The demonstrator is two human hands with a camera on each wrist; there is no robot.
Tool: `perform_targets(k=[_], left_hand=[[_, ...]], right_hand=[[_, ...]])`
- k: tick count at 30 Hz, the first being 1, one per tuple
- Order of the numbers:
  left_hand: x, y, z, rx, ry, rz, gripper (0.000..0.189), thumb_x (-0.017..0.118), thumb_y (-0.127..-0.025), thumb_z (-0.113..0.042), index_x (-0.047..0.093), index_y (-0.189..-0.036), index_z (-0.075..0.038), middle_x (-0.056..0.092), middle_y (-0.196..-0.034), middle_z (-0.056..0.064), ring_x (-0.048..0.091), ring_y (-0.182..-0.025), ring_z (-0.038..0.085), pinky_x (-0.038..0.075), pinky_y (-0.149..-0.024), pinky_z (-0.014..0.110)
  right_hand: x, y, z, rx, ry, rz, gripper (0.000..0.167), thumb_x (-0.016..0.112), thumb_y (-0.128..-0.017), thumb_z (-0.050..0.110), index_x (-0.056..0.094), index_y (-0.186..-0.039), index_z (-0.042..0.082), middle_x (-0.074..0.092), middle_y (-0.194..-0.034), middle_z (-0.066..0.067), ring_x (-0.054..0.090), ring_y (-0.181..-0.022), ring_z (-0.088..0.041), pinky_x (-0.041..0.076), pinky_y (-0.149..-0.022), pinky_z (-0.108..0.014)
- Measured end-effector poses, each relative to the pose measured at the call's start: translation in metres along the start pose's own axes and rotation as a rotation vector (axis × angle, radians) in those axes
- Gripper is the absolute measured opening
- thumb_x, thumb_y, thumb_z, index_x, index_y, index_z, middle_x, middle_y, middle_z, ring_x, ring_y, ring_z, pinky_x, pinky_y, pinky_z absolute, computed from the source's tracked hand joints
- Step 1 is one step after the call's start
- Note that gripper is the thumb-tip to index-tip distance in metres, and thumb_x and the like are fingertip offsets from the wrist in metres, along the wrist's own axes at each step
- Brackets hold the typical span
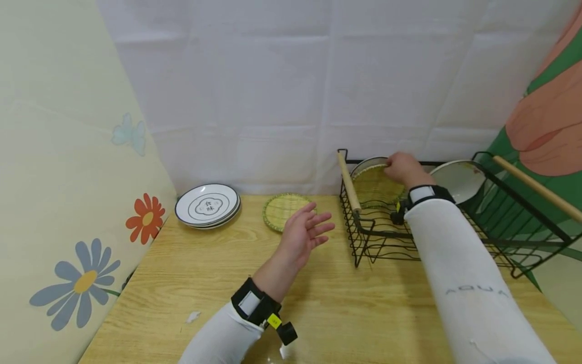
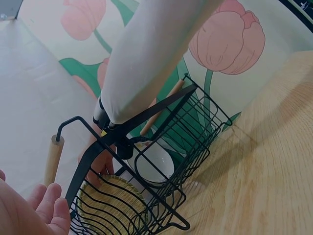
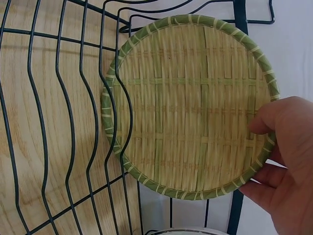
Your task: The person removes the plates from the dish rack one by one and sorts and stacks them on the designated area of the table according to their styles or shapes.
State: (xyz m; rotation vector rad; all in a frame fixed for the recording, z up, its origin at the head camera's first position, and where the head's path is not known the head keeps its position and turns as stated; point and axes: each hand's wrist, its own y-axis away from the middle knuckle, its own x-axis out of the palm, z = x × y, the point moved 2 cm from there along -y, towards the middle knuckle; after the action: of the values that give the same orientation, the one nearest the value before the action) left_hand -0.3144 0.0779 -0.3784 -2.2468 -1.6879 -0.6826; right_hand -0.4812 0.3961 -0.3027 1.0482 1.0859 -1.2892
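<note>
My right hand [image 1: 402, 168] pinches the rim of a round woven bamboo tray [image 3: 190, 107], thumb on its face and fingers behind. The tray stands on edge inside a black wire dish rack [image 1: 386, 234], toward its left end. Behind it in the head view shows part of a pale plate [image 1: 367, 163]. My left hand [image 1: 303, 233] hovers palm up with fingers spread, holding nothing. Just beyond that hand, a second woven bamboo tray [image 1: 282, 208] lies flat on the table, partly covered by the fingers in the head view.
White plates [image 1: 206, 205] with dark rims are stacked at the table's back left. A white bowl-like dish [image 1: 456, 181] leans in the rack's right part. Wooden handles [image 1: 349, 182] top the rack ends. White scraps [image 1: 193, 317] lie on the wooden table [image 1: 218, 273]; a white sheet hangs behind.
</note>
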Motion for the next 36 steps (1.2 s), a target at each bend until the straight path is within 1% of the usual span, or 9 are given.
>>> perform_targets(k=[4, 9, 12, 16, 20, 26, 29, 32, 36], left_hand=[[0.000, 0.000, 0.000, -0.002, -0.003, 0.001, 0.048, 0.046, -0.106, -0.022, 0.045, -0.154, -0.018, 0.066, -0.139, 0.017, 0.075, -0.109, 0.024, 0.059, -0.086, 0.034], [0.000, 0.000, 0.002, -0.004, 0.000, 0.008, 0.048, 0.045, -0.106, -0.021, 0.046, -0.154, -0.017, 0.066, -0.139, 0.018, 0.074, -0.109, 0.024, 0.059, -0.081, 0.031], [0.000, -0.001, 0.002, 0.002, 0.000, 0.008, 0.048, 0.045, -0.106, -0.021, 0.046, -0.154, -0.016, 0.067, -0.138, 0.018, 0.074, -0.110, 0.025, 0.059, -0.081, 0.031], [0.000, -0.001, 0.001, 0.001, -0.002, 0.006, 0.049, 0.046, -0.105, -0.020, 0.046, -0.154, -0.017, 0.068, -0.137, 0.016, 0.074, -0.109, 0.024, 0.059, -0.082, 0.032], [0.001, -0.002, 0.001, -0.001, -0.009, 0.012, 0.049, 0.045, -0.106, -0.021, 0.045, -0.154, -0.017, 0.067, -0.138, 0.016, 0.075, -0.106, 0.021, 0.059, -0.082, 0.032], [0.001, -0.004, -0.001, -0.011, -0.015, 0.017, 0.048, 0.044, -0.107, -0.022, 0.044, -0.155, -0.019, 0.066, -0.139, 0.016, 0.074, -0.106, 0.019, 0.058, -0.087, 0.034], [0.000, -0.004, -0.002, -0.009, -0.016, 0.021, 0.049, 0.044, -0.106, -0.022, 0.044, -0.155, -0.018, 0.064, -0.142, 0.018, 0.074, -0.109, 0.021, 0.057, -0.087, 0.033], [-0.002, -0.005, -0.005, 0.005, -0.023, 0.024, 0.050, 0.043, -0.106, -0.021, 0.042, -0.156, -0.016, 0.062, -0.143, 0.020, 0.073, -0.111, 0.022, 0.057, -0.084, 0.032], [-0.006, -0.006, -0.012, 0.018, -0.021, 0.013, 0.051, 0.042, -0.107, -0.021, 0.041, -0.157, -0.016, 0.063, -0.142, 0.020, 0.074, -0.108, 0.020, 0.057, -0.083, 0.030]], right_hand=[[0.000, 0.001, -0.002, -0.003, -0.012, -0.001, 0.048, 0.042, -0.102, 0.015, 0.052, -0.140, -0.012, 0.046, -0.148, -0.037, 0.043, -0.137, -0.055, 0.040, -0.111, -0.066], [-0.003, 0.003, -0.003, -0.014, -0.009, 0.005, 0.048, 0.041, -0.103, 0.016, 0.052, -0.140, -0.013, 0.046, -0.147, -0.037, 0.042, -0.137, -0.055, 0.038, -0.113, -0.065], [-0.008, 0.004, -0.004, -0.023, 0.004, 0.001, 0.048, 0.041, -0.103, 0.015, 0.053, -0.140, -0.013, 0.047, -0.147, -0.037, 0.042, -0.137, -0.056, 0.038, -0.114, -0.065], [-0.022, 0.008, -0.007, -0.021, 0.008, -0.009, 0.049, 0.039, -0.103, 0.015, 0.052, -0.141, -0.012, 0.047, -0.147, -0.037, 0.042, -0.137, -0.056, 0.039, -0.112, -0.066], [-0.042, 0.012, -0.008, -0.012, 0.011, -0.018, 0.049, 0.038, -0.102, 0.016, 0.054, -0.140, -0.012, 0.048, -0.146, -0.038, 0.046, -0.134, -0.055, 0.044, -0.107, -0.065], [-0.081, 0.023, -0.009, -0.036, 0.043, -0.058, 0.049, 0.041, -0.101, 0.017, 0.056, -0.136, -0.014, 0.052, -0.141, -0.039, 0.049, -0.129, -0.056, 0.043, -0.107, -0.065], [-0.100, 0.029, -0.008, -0.047, 0.053, -0.065, 0.050, 0.043, -0.100, 0.017, 0.055, -0.136, -0.014, 0.051, -0.142, -0.039, 0.048, -0.129, -0.057, 0.042, -0.108, -0.065], [-0.118, 0.033, -0.008, -0.064, 0.050, -0.041, 0.052, 0.044, -0.100, 0.019, 0.051, -0.141, -0.013, 0.047, -0.145, -0.040, 0.044, -0.132, -0.059, 0.039, -0.110, -0.067], [-0.137, 0.040, -0.006, -0.085, 0.020, -0.031, 0.055, 0.047, -0.101, 0.021, 0.047, -0.144, -0.012, 0.043, -0.148, -0.041, 0.040, -0.134, -0.060, 0.036, -0.112, -0.068]])
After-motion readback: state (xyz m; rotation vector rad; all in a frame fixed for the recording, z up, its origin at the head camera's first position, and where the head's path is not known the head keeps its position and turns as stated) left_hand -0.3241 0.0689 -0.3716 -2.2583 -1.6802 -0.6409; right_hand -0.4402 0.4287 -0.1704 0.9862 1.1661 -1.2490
